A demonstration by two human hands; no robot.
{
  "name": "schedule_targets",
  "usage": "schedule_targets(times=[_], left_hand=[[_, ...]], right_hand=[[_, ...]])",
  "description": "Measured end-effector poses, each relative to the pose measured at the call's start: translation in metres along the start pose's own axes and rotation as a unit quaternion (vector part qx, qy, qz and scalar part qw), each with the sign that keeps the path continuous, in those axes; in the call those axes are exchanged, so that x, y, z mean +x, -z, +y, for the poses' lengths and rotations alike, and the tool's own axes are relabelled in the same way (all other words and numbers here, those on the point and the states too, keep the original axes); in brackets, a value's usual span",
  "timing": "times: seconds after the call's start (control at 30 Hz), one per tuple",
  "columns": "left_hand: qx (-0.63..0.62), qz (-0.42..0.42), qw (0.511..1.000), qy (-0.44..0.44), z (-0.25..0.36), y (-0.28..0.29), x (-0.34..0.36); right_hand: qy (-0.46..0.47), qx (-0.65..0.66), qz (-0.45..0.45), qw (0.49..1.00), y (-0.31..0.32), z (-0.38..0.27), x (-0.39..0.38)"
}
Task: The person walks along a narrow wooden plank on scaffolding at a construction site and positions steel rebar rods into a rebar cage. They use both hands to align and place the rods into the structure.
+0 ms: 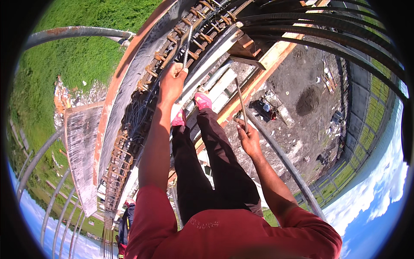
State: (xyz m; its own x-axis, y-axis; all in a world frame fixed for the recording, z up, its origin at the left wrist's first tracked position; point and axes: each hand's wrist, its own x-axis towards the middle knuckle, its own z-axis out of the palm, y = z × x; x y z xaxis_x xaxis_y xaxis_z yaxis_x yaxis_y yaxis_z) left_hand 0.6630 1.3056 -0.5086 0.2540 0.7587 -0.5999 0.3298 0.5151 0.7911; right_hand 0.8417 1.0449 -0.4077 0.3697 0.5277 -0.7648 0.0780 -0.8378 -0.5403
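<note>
My left hand (172, 84) is closed on a thin bent metal bar (188, 47) at the rebar cage (194, 30), a long run of rusty bars and bent ties along a beam form (123, 77). Bundles of thin wire (140, 116) lie along the cage below it. Lower and to the right, my right hand (248, 140) is closed around a thin straight steel rod (240, 97) that stands apart from the cage, pointing up beside a grey pipe (293, 172).
My feet in pink shoes (202, 100) are on narrow boards high above a dirt yard (293, 129). Long rebars (353, 34) arch at upper right. Metal pipes (77, 31) and a panel (79, 146) stand left, above grass. Another person (126, 224) is behind me at lower left.
</note>
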Motion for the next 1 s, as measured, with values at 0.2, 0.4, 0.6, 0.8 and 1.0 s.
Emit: schedule_targets(times=[0.2,0.4,0.6,0.8,1.0], left_hand=[[-0.137,-0.145,0.973,0.114,0.021,-0.08,-0.099],[0.124,-0.094,0.986,-0.057,0.009,-0.042,-0.036],[0.453,0.138,0.877,-0.08,-0.001,-0.011,0.085],[0.518,0.017,0.855,-0.025,-0.004,0.001,0.108],[0.422,0.058,0.903,-0.064,-0.006,0.019,0.079]], right_hand=[[0.08,0.134,-0.092,0.984,-0.01,-0.057,0.046],[-0.03,0.108,-0.047,0.993,0.004,-0.031,0.023],[-0.093,0.123,-0.027,0.988,0.017,0.04,-0.008],[-0.1,0.14,-0.022,0.985,0.02,0.067,-0.034],[-0.045,0.131,-0.037,0.99,0.012,0.052,-0.03]])
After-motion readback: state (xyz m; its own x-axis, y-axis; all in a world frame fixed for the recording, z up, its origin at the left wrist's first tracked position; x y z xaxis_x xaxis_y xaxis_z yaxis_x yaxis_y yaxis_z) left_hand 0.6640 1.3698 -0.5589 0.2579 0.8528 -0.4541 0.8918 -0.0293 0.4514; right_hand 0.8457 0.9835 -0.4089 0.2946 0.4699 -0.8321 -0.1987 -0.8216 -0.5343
